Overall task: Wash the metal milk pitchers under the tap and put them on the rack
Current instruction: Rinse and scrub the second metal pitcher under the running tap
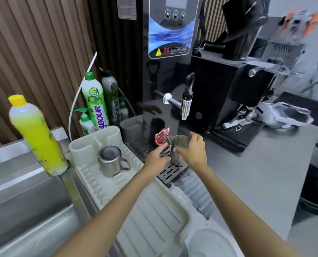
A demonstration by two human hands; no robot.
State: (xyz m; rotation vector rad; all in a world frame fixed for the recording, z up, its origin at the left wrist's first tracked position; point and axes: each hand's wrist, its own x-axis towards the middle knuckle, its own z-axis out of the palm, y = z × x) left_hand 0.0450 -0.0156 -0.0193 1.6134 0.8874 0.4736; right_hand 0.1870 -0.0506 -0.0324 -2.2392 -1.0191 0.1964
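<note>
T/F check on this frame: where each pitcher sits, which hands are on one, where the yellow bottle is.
1. One pitcher sits upside down on the white rack. True.
2. Both hands are on the second pitcher. True: left hand, right hand.
3. That second pitcher is in the sink. False: it stands on the dispenser's drip tray.
4. The yellow bottle lies on its side. False: it stands upright by the sink.
5. Water runs from the dispenser tap. False: none visible.
</note>
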